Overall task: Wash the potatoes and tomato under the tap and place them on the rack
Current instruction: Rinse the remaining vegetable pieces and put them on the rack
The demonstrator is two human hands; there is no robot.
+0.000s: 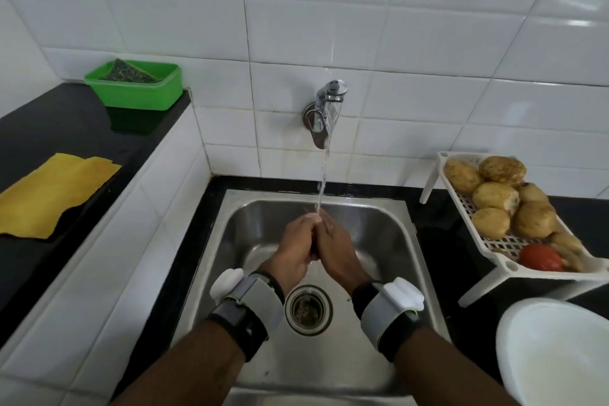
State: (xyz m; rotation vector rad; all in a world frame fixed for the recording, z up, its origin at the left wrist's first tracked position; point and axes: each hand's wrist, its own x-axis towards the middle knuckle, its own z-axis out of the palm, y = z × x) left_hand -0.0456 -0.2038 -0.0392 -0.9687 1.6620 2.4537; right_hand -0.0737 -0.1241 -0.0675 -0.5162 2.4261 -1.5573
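Water runs from the wall tap [324,115] into the steel sink [389,241]. My left hand [293,250] and my right hand [336,250] are pressed together palm to palm under the stream, above the drain [308,308]. I see no vegetable between them. Several potatoes [494,198] lie on the white plastic rack [494,250] on the counter to the right of the sink. A red tomato [540,257] sits at the rack's near end.
A white bowl [557,353] stands at the lower right, in front of the rack. On the black counter to the left lie a yellow cloth [49,194] and a green box [135,86] holding a scrub pad. White tiles cover the wall behind.
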